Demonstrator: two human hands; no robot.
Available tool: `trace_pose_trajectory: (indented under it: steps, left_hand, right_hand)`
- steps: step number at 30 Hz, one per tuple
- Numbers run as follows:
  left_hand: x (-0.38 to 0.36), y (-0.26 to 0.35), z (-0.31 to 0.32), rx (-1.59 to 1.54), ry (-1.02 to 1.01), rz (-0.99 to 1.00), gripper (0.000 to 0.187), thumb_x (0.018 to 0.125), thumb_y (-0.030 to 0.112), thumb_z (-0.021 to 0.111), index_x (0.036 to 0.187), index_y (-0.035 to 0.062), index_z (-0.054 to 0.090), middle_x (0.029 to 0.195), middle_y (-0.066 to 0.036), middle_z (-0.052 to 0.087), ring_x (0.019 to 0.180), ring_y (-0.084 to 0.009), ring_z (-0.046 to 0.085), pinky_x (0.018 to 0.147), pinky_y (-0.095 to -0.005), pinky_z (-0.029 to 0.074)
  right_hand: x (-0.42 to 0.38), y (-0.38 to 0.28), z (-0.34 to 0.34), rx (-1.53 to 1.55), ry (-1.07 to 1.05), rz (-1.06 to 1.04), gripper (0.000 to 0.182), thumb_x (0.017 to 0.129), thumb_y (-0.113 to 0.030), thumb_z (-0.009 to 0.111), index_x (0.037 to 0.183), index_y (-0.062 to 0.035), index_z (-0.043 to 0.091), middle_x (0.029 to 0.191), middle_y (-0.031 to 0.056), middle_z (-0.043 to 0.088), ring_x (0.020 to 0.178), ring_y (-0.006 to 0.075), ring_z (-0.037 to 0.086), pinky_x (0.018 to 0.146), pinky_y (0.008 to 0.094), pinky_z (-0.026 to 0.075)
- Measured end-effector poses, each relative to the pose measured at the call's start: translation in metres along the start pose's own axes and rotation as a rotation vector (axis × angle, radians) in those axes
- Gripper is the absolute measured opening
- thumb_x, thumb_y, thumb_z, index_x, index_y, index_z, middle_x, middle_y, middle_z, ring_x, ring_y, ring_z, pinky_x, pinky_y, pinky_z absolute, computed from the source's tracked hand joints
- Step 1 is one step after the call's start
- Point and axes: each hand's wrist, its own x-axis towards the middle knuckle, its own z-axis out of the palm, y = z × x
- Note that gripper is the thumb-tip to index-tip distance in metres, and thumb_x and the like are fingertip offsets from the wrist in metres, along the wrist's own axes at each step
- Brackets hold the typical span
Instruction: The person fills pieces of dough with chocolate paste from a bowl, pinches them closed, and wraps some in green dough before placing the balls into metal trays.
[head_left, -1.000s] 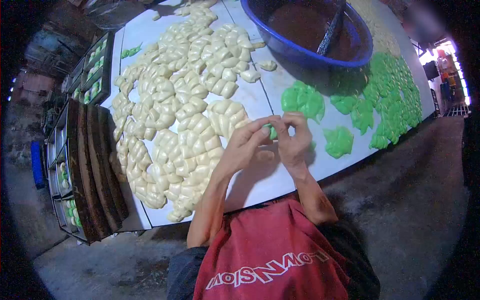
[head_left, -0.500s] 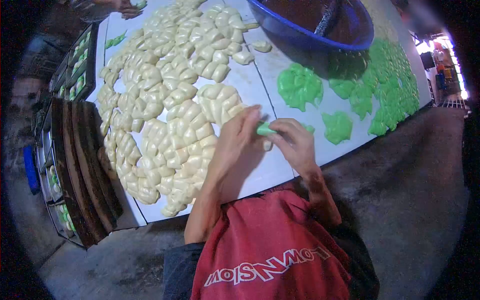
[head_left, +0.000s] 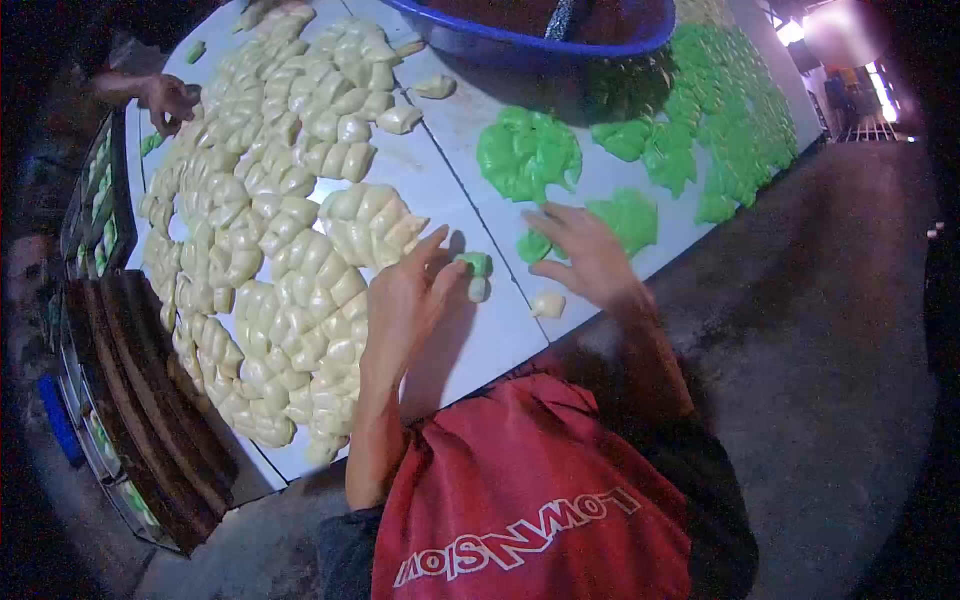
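My left hand (head_left: 405,300) hovers with fingers spread at the edge of the cream dough pieces (head_left: 310,240). Right by its thumb tip lies a small rolled dough piece (head_left: 477,275), green at the top and paler below. My right hand (head_left: 590,255) reaches over the table, its thumb and forefinger apart on either side of a small green dough piece (head_left: 534,246). Just beyond sits a flat green dough patch (head_left: 625,220). A single cream dough piece (head_left: 548,304) rests below the right hand.
A blue basin (head_left: 540,45) stands at the far side, beside more green dough (head_left: 735,120). Another person's hand (head_left: 168,102) is at the upper left. Trays with green and white pieces (head_left: 100,205) and stacked dark trays (head_left: 150,400) line the left edge.
My hands have moved apart; the green roll between them now lies on the table by my left hand. My right hand has shifted to a green piece. The view has turned.
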Motion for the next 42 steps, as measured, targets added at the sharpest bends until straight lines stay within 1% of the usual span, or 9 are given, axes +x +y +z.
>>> trace_pose_trajectory:
  steps: [3, 7, 11, 16, 20, 24, 28, 32, 42]
  left_hand:
    - [0.005, 0.006, 0.006, -0.016, 0.073, 0.060, 0.040, 0.089, 0.025, 0.067, 0.124, 0.0073, 0.062, 0.106, -0.014, 0.070, 0.077, -0.0228, 0.069, 0.068, -0.0331, 0.053]
    - [0.011, 0.031, 0.014, -0.099, 0.058, 0.029, 0.035, 0.088, 0.023, 0.069, 0.118, 0.0067, 0.064, 0.105, -0.011, 0.070, 0.075, -0.0188, 0.068, 0.065, -0.0324, 0.053]
    - [0.019, 0.039, 0.063, 0.055, 0.075, 0.292, 0.037, 0.085, 0.024, 0.067, 0.119, 0.0102, 0.062, 0.106, -0.012, 0.067, 0.078, -0.0274, 0.068, 0.069, -0.0386, 0.054]
    - [0.047, 0.052, 0.120, 0.398, -0.009, 0.321, 0.031, 0.081, 0.014, 0.061, 0.111, 0.0113, 0.064, 0.100, -0.010, 0.066, 0.086, -0.0328, 0.066, 0.071, -0.0424, 0.053]
    - [0.052, 0.046, 0.107, 0.123, -0.101, 0.388, 0.025, 0.081, 0.011, 0.062, 0.105, 0.0101, 0.067, 0.099, -0.012, 0.067, 0.090, -0.0329, 0.067, 0.074, -0.0426, 0.054]
    - [0.050, 0.063, 0.088, -0.231, -0.138, 0.244, 0.042, 0.081, 0.006, 0.068, 0.122, 0.0104, 0.059, 0.095, -0.016, 0.070, 0.088, -0.0329, 0.069, 0.074, -0.0397, 0.054]
    - [0.051, 0.065, 0.082, -0.179, -0.054, 0.326, 0.065, 0.080, 0.007, 0.071, 0.138, 0.0150, 0.043, 0.092, -0.016, 0.070, 0.081, -0.0322, 0.069, 0.071, -0.0413, 0.054]
    - [0.046, 0.062, 0.076, -0.065, 0.040, 0.277, 0.064, 0.081, 0.009, 0.070, 0.139, 0.0113, 0.043, 0.090, -0.015, 0.070, 0.080, -0.0325, 0.069, 0.071, -0.0410, 0.054]
    - [0.048, 0.058, 0.070, 0.225, -0.023, 0.477, 0.028, 0.080, 0.001, 0.055, 0.103, 0.0094, 0.070, 0.088, -0.013, 0.063, 0.082, -0.0332, 0.065, 0.071, -0.0421, 0.053]
  right_hand:
    - [-0.002, 0.011, 0.017, 0.157, -0.018, -0.042, 0.038, 0.081, -0.015, 0.071, 0.116, -0.0036, 0.062, 0.105, 0.0122, 0.065, 0.092, 0.0334, 0.062, 0.083, 0.0386, 0.049]
    - [-0.002, 0.009, 0.008, 0.938, 0.229, 0.675, 0.028, 0.091, -0.019, 0.062, 0.115, -0.0047, 0.060, 0.094, 0.0048, 0.064, 0.084, 0.0142, 0.061, 0.076, 0.0319, 0.049]
    - [-0.009, 0.025, -0.018, 1.053, 0.130, 0.788, 0.026, 0.093, -0.021, 0.061, 0.113, -0.0055, 0.061, 0.094, 0.0016, 0.063, 0.079, 0.0058, 0.055, 0.069, 0.0238, 0.044]
    - [-0.029, 0.030, 0.002, 1.059, 0.434, 0.689, 0.027, 0.091, -0.017, 0.064, 0.112, -0.0036, 0.054, 0.093, 0.0043, 0.060, 0.080, 0.0097, 0.056, 0.071, 0.0237, 0.045]
    - [-0.028, 0.014, -0.023, 0.943, 0.377, 0.825, 0.030, 0.093, -0.018, 0.062, 0.118, -0.0040, 0.053, 0.092, 0.0063, 0.060, 0.078, 0.0119, 0.057, 0.068, 0.0254, 0.049]
    - [-0.031, 0.018, -0.006, 1.107, 0.250, 0.818, 0.027, 0.096, -0.027, 0.059, 0.109, -0.0033, 0.061, 0.098, 0.0057, 0.063, 0.083, 0.0126, 0.059, 0.073, 0.0274, 0.049]
    - [-0.021, 0.015, 0.002, 1.172, 0.067, 0.613, 0.028, 0.095, -0.027, 0.061, 0.109, -0.0035, 0.063, 0.097, 0.0024, 0.065, 0.090, 0.0116, 0.059, 0.080, 0.0282, 0.048]
    - [-0.013, 0.015, -0.010, 1.104, 0.070, 0.762, 0.024, 0.093, -0.023, 0.062, 0.107, -0.0031, 0.064, 0.095, 0.0029, 0.066, 0.088, 0.0122, 0.060, 0.081, 0.0291, 0.049]
    - [-0.009, 0.024, -0.022, 1.019, -0.007, 0.495, 0.020, 0.075, -0.012, 0.073, 0.090, 0.0004, 0.067, 0.082, 0.0081, 0.067, 0.077, 0.0154, 0.063, 0.069, 0.0287, 0.050]
